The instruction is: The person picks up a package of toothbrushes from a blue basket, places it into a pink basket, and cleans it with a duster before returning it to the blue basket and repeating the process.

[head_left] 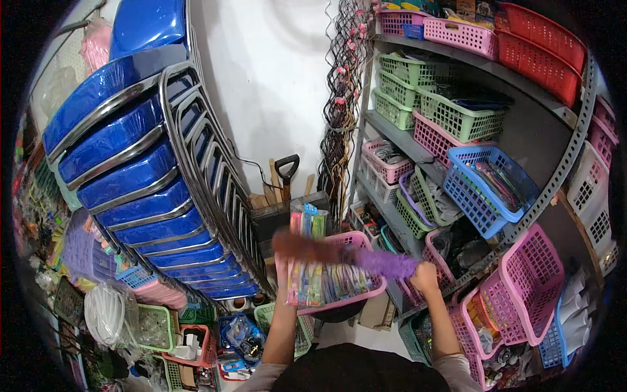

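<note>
Head view: A blurred, elongated purple-and-brown item [384, 262] crossed above a pink basket [354, 301] of colourful packets [312, 281]. The right hand [425, 277], at the basket's three o'clock, was closed round the purple end. The left hand [281, 266], at nine o'clock, lay beside the brown end and packets; its opening and grip could not be told. Stacked blue chairs [140, 176] stood toward ten o'clock, shelving [401, 145] toward one.
</note>
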{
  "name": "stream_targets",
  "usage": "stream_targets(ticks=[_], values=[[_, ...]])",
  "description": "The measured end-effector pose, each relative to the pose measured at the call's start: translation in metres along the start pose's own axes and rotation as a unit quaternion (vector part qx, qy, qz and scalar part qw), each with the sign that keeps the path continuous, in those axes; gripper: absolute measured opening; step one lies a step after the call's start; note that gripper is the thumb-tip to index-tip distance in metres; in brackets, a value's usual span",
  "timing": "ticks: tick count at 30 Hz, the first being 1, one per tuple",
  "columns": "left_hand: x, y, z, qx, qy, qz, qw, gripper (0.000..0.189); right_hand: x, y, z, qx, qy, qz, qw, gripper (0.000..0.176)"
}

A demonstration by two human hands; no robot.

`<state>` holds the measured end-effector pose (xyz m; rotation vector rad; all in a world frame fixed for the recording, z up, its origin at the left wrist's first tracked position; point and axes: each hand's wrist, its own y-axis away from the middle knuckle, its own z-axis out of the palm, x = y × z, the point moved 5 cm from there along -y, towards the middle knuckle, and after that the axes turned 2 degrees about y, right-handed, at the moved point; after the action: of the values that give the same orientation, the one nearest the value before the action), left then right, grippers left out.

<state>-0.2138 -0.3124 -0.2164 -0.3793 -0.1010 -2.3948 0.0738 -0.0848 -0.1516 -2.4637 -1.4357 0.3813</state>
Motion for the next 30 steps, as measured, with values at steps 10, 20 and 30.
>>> stream_targets(ticks=[10, 20, 30], values=[[0.0, 0.007, -0.028, -0.073, -0.21, 0.18, 0.958, 0.041, -0.004, 0.015, 0.051, -0.071, 0.002, -0.047, 0.996, 0.018], [-0.016, 0.036, -0.05, 0.243, -0.209, -0.025, 0.947, 0.025, -0.035, 0.025, 0.182, -0.112, -0.256, 0.112, 0.954, 0.026], [-0.02, 0.047, -0.058, 0.278, -0.136, -0.043, 0.95, 0.026, -0.068, 0.025, 0.233, -0.247, -0.008, 0.263, 0.933, 0.044]])
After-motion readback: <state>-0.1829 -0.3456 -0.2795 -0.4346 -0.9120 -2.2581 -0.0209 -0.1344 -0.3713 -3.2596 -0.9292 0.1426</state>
